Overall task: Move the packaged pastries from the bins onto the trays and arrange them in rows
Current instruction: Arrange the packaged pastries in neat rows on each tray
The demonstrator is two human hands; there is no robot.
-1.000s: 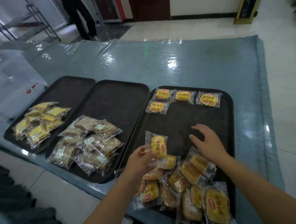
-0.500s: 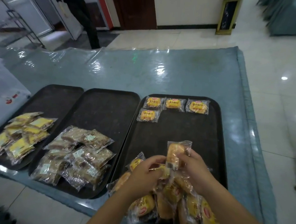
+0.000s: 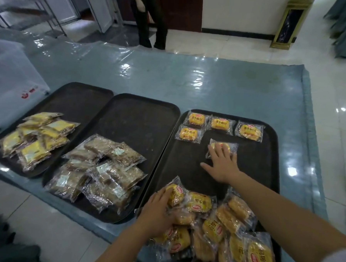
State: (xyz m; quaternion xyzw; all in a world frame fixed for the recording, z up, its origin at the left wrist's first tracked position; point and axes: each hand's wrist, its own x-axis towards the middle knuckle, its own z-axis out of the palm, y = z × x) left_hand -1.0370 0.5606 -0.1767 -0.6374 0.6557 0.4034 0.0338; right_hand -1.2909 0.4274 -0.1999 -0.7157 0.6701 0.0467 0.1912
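Observation:
The black right tray carries three yellow bun packets in a far row, with one more starting a second row. My right hand lies flat with straight fingers pressing another bun packet onto the tray, right of that one. At the tray's near end is a loose pile of bun packets. My left hand reaches into the pile's left side, and its fingers curl round a tilted bun packet.
The middle tray holds a heap of brown pastry packets. The left tray holds yellow-wrapped packets. A white plastic bin stands at the left. A person stands beyond the blue, plastic-covered table.
My right hand carried a bun packet from the pile to the second row and laid it flat. My left hand dropped back onto the pile and took hold of another packet.

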